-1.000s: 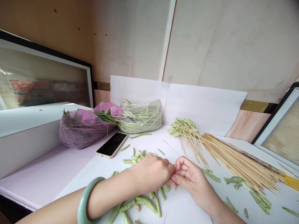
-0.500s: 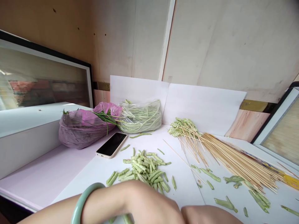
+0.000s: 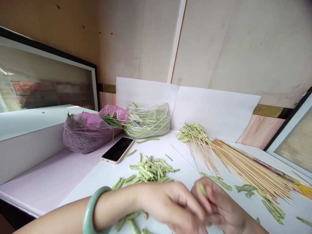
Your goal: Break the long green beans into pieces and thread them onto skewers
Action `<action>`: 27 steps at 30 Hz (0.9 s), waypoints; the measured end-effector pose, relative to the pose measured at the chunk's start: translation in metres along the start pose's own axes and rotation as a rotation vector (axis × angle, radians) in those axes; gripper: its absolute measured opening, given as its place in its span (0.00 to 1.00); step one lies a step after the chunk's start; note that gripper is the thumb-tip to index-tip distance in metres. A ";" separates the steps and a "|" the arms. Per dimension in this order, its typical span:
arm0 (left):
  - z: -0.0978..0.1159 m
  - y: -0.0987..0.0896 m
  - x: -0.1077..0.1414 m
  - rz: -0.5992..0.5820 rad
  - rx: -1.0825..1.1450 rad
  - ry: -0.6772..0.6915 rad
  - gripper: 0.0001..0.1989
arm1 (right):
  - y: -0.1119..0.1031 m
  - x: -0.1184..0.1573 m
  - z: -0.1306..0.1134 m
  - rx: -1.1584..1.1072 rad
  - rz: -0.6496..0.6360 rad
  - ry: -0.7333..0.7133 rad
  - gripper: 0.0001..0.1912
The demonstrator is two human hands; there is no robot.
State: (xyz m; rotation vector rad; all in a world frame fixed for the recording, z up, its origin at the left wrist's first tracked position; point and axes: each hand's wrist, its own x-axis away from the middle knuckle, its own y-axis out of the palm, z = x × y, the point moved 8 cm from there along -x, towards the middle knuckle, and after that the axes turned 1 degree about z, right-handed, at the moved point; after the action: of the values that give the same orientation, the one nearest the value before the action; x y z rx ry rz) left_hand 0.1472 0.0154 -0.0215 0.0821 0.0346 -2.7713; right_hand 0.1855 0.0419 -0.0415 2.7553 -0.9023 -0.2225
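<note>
- And there it is: the right hand (image 3: 218,204) has a short green bean piece (image 3: 203,191) pinched between its fingers (image 3: 210,199), up above the desk (image 3: 97,177).
- That piece is tilted, its long axis running from upper left to lower right, top end poking out of the grip.
- Right beside it, the left hand (image 3: 174,204) with a jade bangle (image 3: 94,211) at the wrist: fingers (image 3: 192,208) curled and blurred, can't tell if they hold anything.
- Ahead, a heap of cut beans (image 3: 148,170); to the right, bamboo skewers (image 3: 246,169) fan out, beans threaded at their far ends (image 3: 192,133).
- Farther back, a phone (image 3: 118,150) lies beside a clear bag of long beans (image 3: 147,122).
</note>
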 end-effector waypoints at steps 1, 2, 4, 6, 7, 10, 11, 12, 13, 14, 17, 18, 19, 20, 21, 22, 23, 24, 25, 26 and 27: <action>0.007 -0.014 0.002 0.110 0.025 0.015 0.19 | -0.008 -0.002 -0.003 -0.100 0.099 -0.011 0.26; 0.013 -0.026 0.004 0.194 0.017 0.013 0.19 | -0.015 -0.003 -0.006 -0.169 0.188 -0.017 0.22; 0.020 -0.049 0.011 0.347 0.004 0.002 0.20 | -0.023 -0.003 -0.010 -0.213 0.304 -0.029 0.18; 0.022 -0.067 0.017 0.476 -0.021 -0.026 0.22 | -0.026 -0.003 -0.012 -0.231 0.359 -0.036 0.15; 0.021 -0.074 0.020 0.524 -0.040 -0.048 0.23 | -0.027 -0.004 -0.012 -0.239 0.372 -0.041 0.14; 0.013 -0.086 0.025 0.584 -0.112 -0.140 0.28 | -0.029 -0.004 -0.013 -0.258 0.399 -0.069 0.10; 0.010 -0.087 0.026 0.583 -0.138 -0.171 0.30 | -0.030 -0.004 -0.013 -0.258 0.407 -0.080 0.09; 0.008 -0.088 0.027 0.577 -0.165 -0.196 0.31 | -0.031 -0.004 -0.014 -0.255 0.415 -0.090 0.09; 0.007 -0.088 0.028 0.570 -0.199 -0.217 0.32 | -0.032 -0.004 -0.014 -0.247 0.423 -0.096 0.08; 0.006 -0.088 0.028 0.558 -0.246 -0.235 0.32 | -0.033 -0.004 -0.015 -0.236 0.432 -0.101 0.08; 0.010 -0.090 0.031 0.547 -0.444 -0.258 0.34 | -0.038 -0.004 -0.013 -0.157 0.480 -0.099 0.10; 0.012 -0.091 0.031 0.547 -0.510 -0.260 0.34 | -0.040 -0.004 -0.012 -0.111 0.496 -0.095 0.12; 0.014 -0.092 0.032 0.548 -0.571 -0.264 0.34 | -0.042 -0.004 -0.012 -0.057 0.512 -0.093 0.14; 0.016 -0.094 0.032 0.553 -0.630 -0.267 0.33 | -0.044 -0.003 -0.011 0.005 0.525 -0.091 0.15; 0.018 -0.096 0.033 0.562 -0.690 -0.267 0.33 | -0.046 -0.004 -0.011 0.073 0.530 -0.086 0.16; 0.020 -0.098 0.033 0.578 -0.750 -0.261 0.32 | -0.047 -0.004 -0.010 0.143 0.529 -0.080 0.15; 0.023 -0.101 0.034 0.604 -0.800 -0.254 0.31 | -0.048 -0.005 -0.009 0.212 0.524 -0.071 0.15; 0.025 -0.105 0.036 0.635 -0.835 -0.246 0.30 | -0.049 -0.005 -0.009 0.281 0.518 -0.062 0.15; 0.027 -0.109 0.038 0.669 -0.849 -0.241 0.30 | -0.049 -0.006 -0.008 0.350 0.510 -0.053 0.14; 0.028 -0.113 0.040 0.703 -0.847 -0.239 0.30 | -0.048 -0.007 -0.008 0.423 0.496 -0.045 0.13; 0.029 -0.117 0.042 0.734 -0.837 -0.239 0.30 | -0.046 -0.008 -0.007 0.500 0.485 -0.040 0.11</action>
State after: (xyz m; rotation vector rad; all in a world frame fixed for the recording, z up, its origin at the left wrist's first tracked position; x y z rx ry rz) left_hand 0.0646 0.1089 0.0062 -0.3740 0.8882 -1.8368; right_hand 0.2070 0.0840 -0.0463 2.8337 -1.8052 0.0448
